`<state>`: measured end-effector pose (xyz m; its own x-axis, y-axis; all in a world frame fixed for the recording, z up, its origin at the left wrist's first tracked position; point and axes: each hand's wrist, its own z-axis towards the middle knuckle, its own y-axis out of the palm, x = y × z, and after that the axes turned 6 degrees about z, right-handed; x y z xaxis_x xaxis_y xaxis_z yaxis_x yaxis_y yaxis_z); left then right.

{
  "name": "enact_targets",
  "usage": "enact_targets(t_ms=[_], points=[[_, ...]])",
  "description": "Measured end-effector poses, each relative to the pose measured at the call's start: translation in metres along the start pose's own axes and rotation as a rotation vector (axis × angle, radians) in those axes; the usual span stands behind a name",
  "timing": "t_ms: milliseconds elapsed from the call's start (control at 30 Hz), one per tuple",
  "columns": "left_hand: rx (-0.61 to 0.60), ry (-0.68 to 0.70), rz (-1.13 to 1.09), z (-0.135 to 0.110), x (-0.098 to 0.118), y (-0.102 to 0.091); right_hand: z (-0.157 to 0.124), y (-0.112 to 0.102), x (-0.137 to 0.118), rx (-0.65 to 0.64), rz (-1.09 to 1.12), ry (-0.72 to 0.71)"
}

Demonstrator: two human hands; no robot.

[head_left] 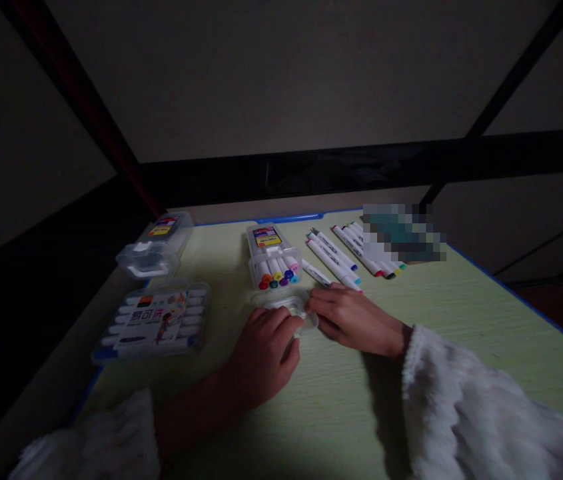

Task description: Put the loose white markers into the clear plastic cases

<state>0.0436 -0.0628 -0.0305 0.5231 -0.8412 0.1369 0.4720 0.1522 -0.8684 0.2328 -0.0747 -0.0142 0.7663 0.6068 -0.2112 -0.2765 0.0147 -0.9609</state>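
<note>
A small clear plastic lid (281, 303) lies on the table between my hands, just in front of an open clear case of markers (274, 267). My left hand (266, 350) is closed over its near left side, fingers curled and thumb bent under. On the right side, the fingertips of my right hand (354, 320) grip the lid's edge. Part of the lid is hidden beneath my fingers. The case lies with colourful marker ends facing me. A loose marker (317, 273) rests just beyond my right hand.
Several loose white markers (334, 257) lie beyond my right hand, with more markers (361, 250) farther right beside a blurred-out item (404, 233). To the left are a flat marker pack (154, 320) and another clear case (158, 243). The table (461, 307) has a blue edge.
</note>
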Motion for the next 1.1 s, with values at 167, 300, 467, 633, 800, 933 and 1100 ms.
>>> enact_targets(t_ms=[167,300,467,633,800,933,1100], points=[[0.052,0.015,-0.036,0.0000,0.0003,-0.0003,-0.0018,0.0010,0.0010,0.023,-0.028,-0.006],[0.084,0.033,-0.064,0.0000,0.0003,-0.0017,-0.0025,0.0008,0.0023,0.039,-0.021,-0.018],[0.159,0.053,-0.072,0.0004,-0.0004,-0.0026,-0.0029,0.0008,0.0044,0.076,-0.008,-0.032],[0.242,0.051,-0.079,0.0005,-0.0016,-0.0007,-0.0045,0.0000,0.0052,0.112,-0.018,-0.073],[0.301,0.042,-0.092,-0.0014,-0.0036,0.0009,-0.0044,-0.0011,0.0046,0.159,-0.013,-0.100],[0.310,0.047,-0.106,-0.0014,-0.0047,0.0004,-0.0044,-0.0017,0.0047,0.196,-0.002,-0.134],[0.327,0.049,-0.134,-0.0003,-0.0047,0.0022,-0.0044,-0.0034,0.0037,0.245,0.028,-0.149]])
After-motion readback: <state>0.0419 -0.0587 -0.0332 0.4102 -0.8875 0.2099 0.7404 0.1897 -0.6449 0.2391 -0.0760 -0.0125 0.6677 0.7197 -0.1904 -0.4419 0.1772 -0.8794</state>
